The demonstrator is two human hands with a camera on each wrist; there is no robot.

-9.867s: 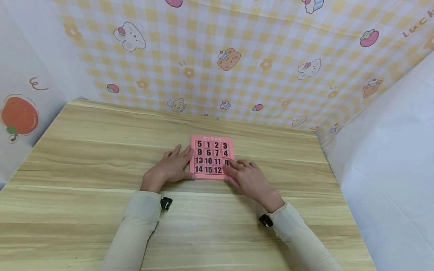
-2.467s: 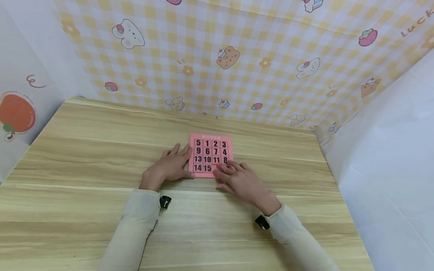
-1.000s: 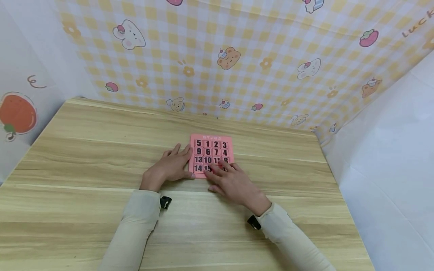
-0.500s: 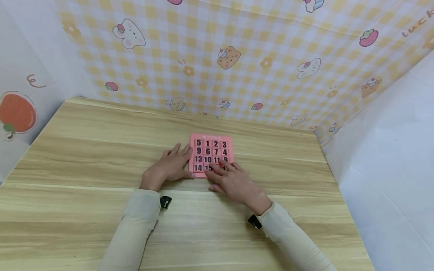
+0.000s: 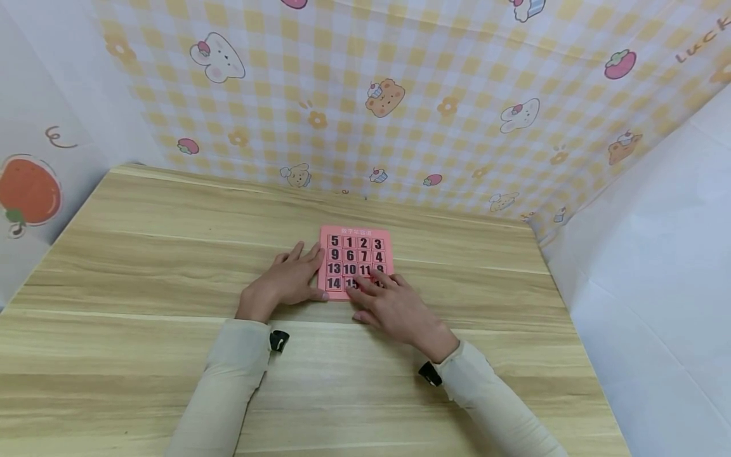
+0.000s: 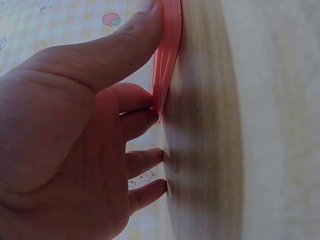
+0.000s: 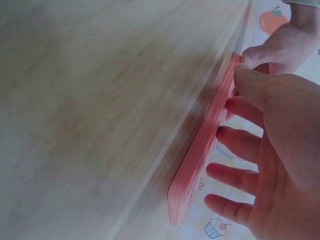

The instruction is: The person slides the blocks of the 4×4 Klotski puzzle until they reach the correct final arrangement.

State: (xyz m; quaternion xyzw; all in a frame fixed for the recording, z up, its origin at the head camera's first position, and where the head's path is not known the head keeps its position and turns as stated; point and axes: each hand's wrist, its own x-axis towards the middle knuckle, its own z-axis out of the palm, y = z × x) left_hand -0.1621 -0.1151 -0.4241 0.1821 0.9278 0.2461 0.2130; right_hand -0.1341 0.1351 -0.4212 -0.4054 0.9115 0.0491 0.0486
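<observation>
A pink number slide puzzle (image 5: 356, 232) lies on the wooden table, its black-numbered tiles in a square grid. My left hand (image 5: 285, 281) steadies its left side, spread fingers along the edge and thumb at the front-left corner. In the left wrist view, the thumb lies over the pink board (image 6: 170, 35), with two fingertips against its edge. My right hand (image 5: 396, 311) reaches over the front-right part, its index fingertip on the 15 tile (image 5: 352, 284) in the bottom row. The right thumb stays just off the front edge. Its fingers partly cover the 8 and 12 tiles.
Pale wood tabletop (image 5: 171, 266) surrounds the puzzle. A yellow checked cloth (image 5: 342, 114) with cartoon prints hangs behind it, and white sheets (image 5: 657, 241) stand at both sides. Each wrist wears a small black device (image 5: 278, 341).
Over these seconds the 12 tile has slid right into the corner, and the 8 tile has moved slightly up. My right hand has shifted left onto the 15 tile, now nudged right. My left hand stays put.
</observation>
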